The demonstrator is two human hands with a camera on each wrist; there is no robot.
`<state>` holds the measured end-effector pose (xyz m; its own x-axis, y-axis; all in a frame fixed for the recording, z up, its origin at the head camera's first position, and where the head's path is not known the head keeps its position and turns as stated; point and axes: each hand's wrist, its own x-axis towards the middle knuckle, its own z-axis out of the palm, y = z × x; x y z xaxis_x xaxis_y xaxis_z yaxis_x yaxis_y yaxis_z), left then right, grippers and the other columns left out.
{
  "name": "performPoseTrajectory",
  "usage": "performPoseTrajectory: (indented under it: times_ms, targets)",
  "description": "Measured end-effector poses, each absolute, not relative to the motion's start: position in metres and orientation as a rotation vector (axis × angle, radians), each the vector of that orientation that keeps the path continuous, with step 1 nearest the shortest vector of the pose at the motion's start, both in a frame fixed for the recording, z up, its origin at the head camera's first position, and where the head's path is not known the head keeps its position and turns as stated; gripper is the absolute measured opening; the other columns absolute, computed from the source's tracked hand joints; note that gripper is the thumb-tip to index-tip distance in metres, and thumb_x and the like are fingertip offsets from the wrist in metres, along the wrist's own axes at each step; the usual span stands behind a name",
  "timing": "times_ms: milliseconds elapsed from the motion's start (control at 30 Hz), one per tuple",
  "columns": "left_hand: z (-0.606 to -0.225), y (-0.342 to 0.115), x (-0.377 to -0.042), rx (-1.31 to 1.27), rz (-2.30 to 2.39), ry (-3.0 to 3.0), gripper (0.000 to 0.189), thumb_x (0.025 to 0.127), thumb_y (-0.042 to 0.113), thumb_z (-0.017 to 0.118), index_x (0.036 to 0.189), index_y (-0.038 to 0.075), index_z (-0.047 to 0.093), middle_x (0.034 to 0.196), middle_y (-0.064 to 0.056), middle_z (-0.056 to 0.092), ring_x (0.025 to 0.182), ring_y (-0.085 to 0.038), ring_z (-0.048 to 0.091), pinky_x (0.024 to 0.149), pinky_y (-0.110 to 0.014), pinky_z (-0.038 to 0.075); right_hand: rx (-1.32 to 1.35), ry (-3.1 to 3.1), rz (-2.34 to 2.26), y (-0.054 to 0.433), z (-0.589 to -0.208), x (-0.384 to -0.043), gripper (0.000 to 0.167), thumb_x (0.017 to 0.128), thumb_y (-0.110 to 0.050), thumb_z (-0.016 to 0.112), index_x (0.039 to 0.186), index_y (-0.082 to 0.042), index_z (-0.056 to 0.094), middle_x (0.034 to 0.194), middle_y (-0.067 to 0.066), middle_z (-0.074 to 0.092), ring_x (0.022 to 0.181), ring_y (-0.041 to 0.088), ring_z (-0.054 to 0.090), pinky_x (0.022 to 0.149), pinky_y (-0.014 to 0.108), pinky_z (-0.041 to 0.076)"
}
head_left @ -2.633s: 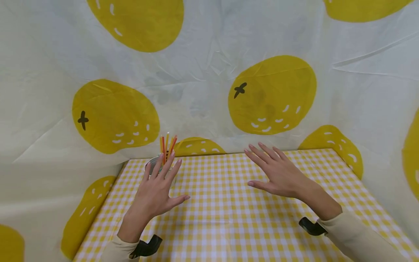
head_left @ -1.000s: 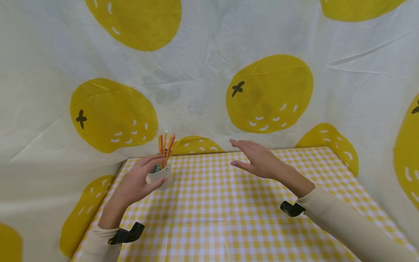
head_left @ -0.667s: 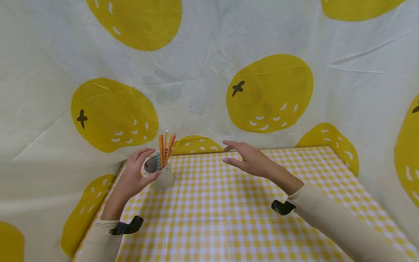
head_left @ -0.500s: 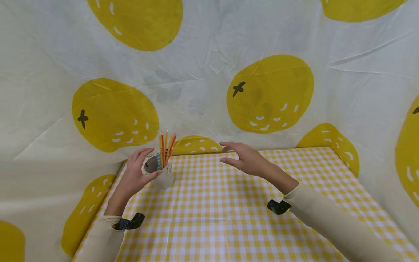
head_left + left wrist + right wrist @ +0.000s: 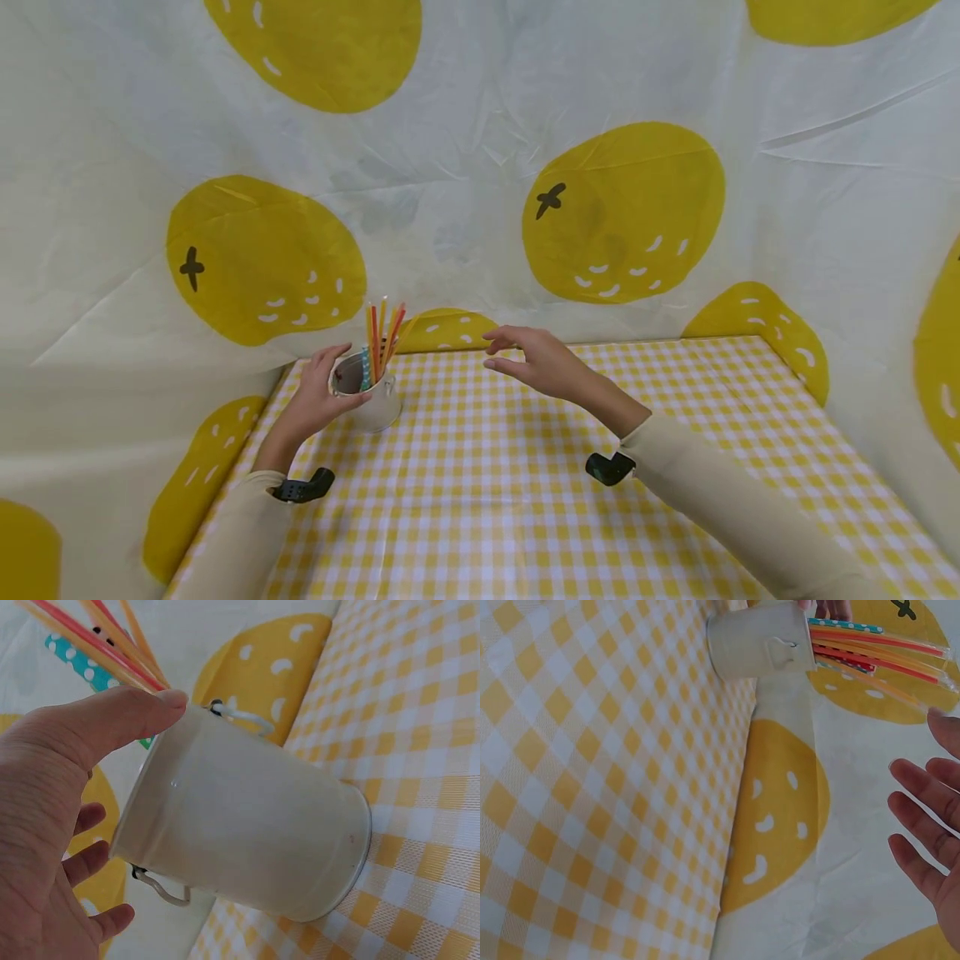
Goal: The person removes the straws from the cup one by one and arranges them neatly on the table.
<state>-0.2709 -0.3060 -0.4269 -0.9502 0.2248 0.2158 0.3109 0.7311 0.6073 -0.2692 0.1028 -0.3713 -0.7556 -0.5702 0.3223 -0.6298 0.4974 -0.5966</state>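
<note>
A small white metal bucket (image 5: 381, 408) with side handles stands upright on the checked tablecloth, left of the middle. Thin orange, yellow and red sticks (image 5: 385, 333) rise out of it, some with clear ends. Among them is a turquoise strip with white dots (image 5: 79, 664). My left hand (image 5: 311, 400) holds the bucket by its rim, thumb at the near side and fingers bent past the far left side. To the right of the bucket my right hand (image 5: 543, 365) hovers above the table, fingers loosely bent and nothing in them.
The yellow-and-white checked tablecloth (image 5: 487, 467) covers the table up to its back edge. A white cloth with large yellow fruit (image 5: 626, 212) hangs behind and along the left. Both forearms wear black wrist mounts (image 5: 609, 469).
My left hand has come from above the table to the bucket's rim and stays there. My right hand has moved left toward the bucket, its fingers bending from a wide spread.
</note>
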Motion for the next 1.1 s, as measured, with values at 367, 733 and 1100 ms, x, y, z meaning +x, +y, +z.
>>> performPoseTrajectory:
  times_ms: [367,733,1100]
  targets:
    - [-0.436,-0.31,-0.279,-0.374,-1.175,-2.888,0.099,0.089,0.038,0.08,0.162,0.009,0.021,0.157,-0.023,0.026,0.136,-0.044,0.031,0.104,-0.067,0.034,1.023,-2.612,1.246,0.075,-0.384,-0.282,0.04,0.099,-0.031,0.068,0.134,-0.013,0.064,0.112,-0.001,0.073,0.109,0.016,0.067,0.095,0.046,0.051]
    - [-0.44,-0.314,-0.28,-0.314,-1.363,-2.871,0.102,0.088,0.031,0.081,0.162,0.006,0.016,0.158,-0.025,0.019,0.143,-0.048,0.023,0.111,-0.068,0.026,1.003,-2.581,1.391,0.047,-0.394,-0.297,0.036,0.098,-0.028,0.07,0.13,-0.012,0.066,0.109,-0.001,0.073,0.103,0.014,0.067,0.094,0.04,0.053]
    - [-0.442,-0.314,-0.285,-0.284,-1.48,-2.875,0.095,0.089,0.027,0.08,0.16,0.005,0.02,0.159,-0.024,0.013,0.147,-0.05,0.017,0.111,-0.068,0.027,0.995,-2.522,1.406,0.022,-0.4,-0.31,0.039,0.095,-0.025,0.075,0.13,-0.009,0.066,0.11,0.009,0.072,0.1,0.017,0.067,0.089,0.031,0.054]
